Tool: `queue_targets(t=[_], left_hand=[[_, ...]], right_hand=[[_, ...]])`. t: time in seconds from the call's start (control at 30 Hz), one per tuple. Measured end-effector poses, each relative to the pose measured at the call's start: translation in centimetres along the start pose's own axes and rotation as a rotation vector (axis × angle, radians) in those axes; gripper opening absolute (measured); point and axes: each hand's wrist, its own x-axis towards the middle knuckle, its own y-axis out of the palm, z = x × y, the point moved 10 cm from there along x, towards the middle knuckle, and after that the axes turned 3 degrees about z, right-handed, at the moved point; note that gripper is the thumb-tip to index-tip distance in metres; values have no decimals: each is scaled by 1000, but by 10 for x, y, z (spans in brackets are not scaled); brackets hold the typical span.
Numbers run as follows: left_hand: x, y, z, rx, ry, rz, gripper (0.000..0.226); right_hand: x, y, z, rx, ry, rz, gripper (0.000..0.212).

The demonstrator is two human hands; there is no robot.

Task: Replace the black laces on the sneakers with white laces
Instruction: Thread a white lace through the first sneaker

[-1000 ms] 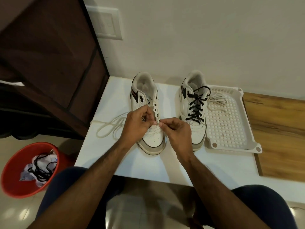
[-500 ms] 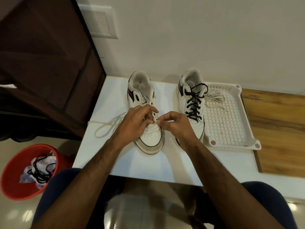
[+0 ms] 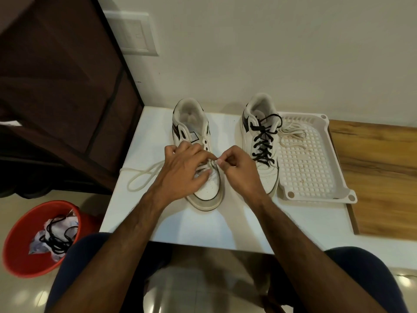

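Note:
Two white sneakers stand on the white table (image 3: 140, 218). The left sneaker (image 3: 207, 195) has no black lace. My left hand (image 3: 182, 168) grips its lower eyelet area, fingers curled over the tongue. My right hand (image 3: 234, 168) pinches the tip of a white lace (image 3: 144, 175) at the lowest eyelets. The rest of that lace trails in a loop to the left on the table. The right sneaker (image 3: 259, 136) keeps its black lace (image 3: 262, 141). A second white lace (image 3: 291, 132) lies in the white perforated tray (image 3: 316, 195).
A red bucket (image 3: 24, 245) on the floor at the left holds a removed black lace and paper scraps. A dark wooden cabinet (image 3: 56, 75) stands left of the table. A wooden board (image 3: 379, 177) lies to the right. The wall is close behind the shoes.
Both hands stay at the lowest eyelets of the left sneaker. My right hand has lifted slightly with the lace tip pinched. The camera view has shifted a little.

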Motion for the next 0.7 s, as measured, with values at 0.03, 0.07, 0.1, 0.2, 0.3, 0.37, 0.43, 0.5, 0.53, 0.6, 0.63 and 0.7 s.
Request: queue_targets(t=[0.03, 0.07, 0.1, 0.2, 0.3, 0.37, 0.43, 0.5, 0.53, 0.6, 0.63, 0.7], left_hand=[[0, 0, 1, 11, -27, 1, 38], [0, 2, 2, 14, -48, -1, 45], [0, 2, 3, 9, -63, -7, 50], [3, 2, 5, -25, -106, -36, 52], [3, -2, 6, -9, -99, -52, 51], [1, -7, 9, 0, -96, -55, 49], [0, -8, 13, 7, -87, -40, 48], [-2, -10, 17, 21, -84, -25, 48], [-3, -11, 19, 21, -88, -17, 49], [-5, -10, 23, 5, -100, 7, 53], [-5, -10, 24, -6, -104, 22, 56], [-5, -8, 26, -32, -106, 51, 60]], right_hand=[[-1, -5, 2, 15, -15, -25, 11], [-3, -10, 4, 65, -23, -47, 11], [-4, -15, 6, 147, -33, -66, 10], [-6, -33, 9, 448, -32, -141, 13], [-5, -46, 10, 589, 8, -159, 14], [-5, -43, 23, 228, -25, -98, 10], [-8, -21, 36, -241, -94, 49, 12], [-11, 8, 33, -420, -102, 207, 20], [-11, 19, 29, -472, -100, 253, 23], [-10, 26, 25, -564, -106, 255, 24], [-8, 26, 25, -582, -116, 230, 24], [-6, 24, 24, -587, -146, 185, 27]])
